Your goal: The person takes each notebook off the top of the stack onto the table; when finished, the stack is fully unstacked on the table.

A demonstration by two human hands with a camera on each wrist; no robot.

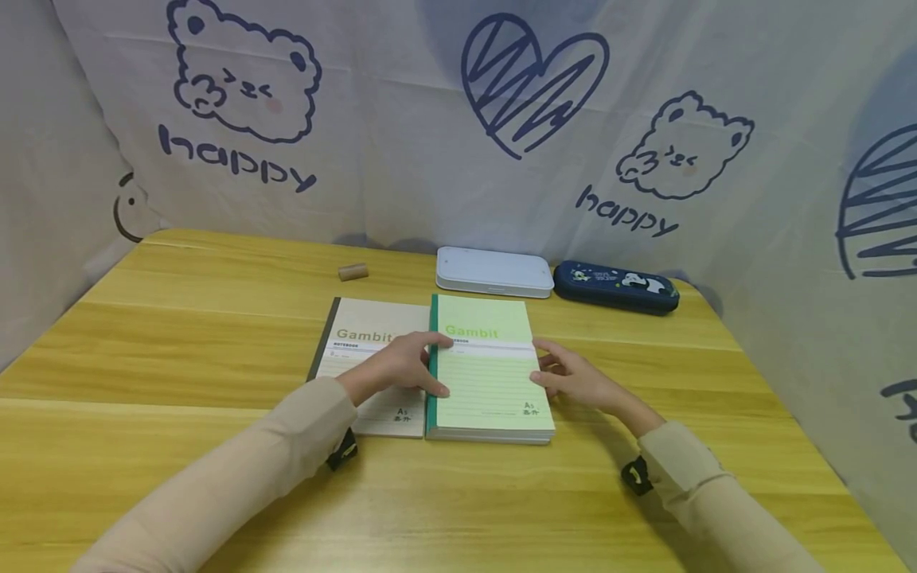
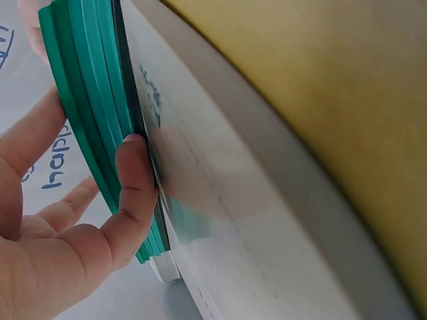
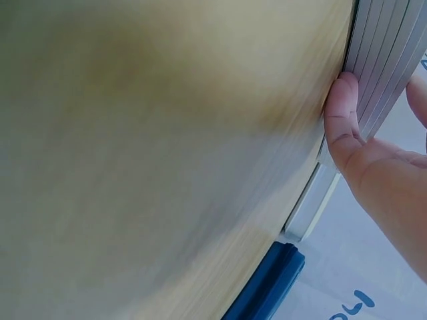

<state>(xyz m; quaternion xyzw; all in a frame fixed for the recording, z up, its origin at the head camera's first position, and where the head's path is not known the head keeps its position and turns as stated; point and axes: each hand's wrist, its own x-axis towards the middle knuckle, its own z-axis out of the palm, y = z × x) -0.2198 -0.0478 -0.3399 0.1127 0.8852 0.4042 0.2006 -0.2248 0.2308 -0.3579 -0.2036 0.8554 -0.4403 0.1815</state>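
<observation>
A stack of notebooks with a pale green cover [image 1: 490,406] and green spine lies in the middle of the wooden table. My left hand [image 1: 404,362] grips its spine side, thumb and index fingertip at the top cover's edge. In the left wrist view, a finger bends against the several layered green spines [image 2: 100,87]. From the opposite side my right hand [image 1: 582,383] holds the page edges [image 3: 387,53], fingers and thumb at the stack's right side. A notebook with a beige cover and dark spine [image 1: 365,318] lies flat just left of the stack, partly hidden under my left hand.
Behind the stack stand a white flat case [image 1: 494,270] and a dark blue pencil case with a panda [image 1: 616,286]. A small brown cylinder [image 1: 353,272] lies at the back left. A printed white curtain [image 1: 401,159] hangs along the table's back edge.
</observation>
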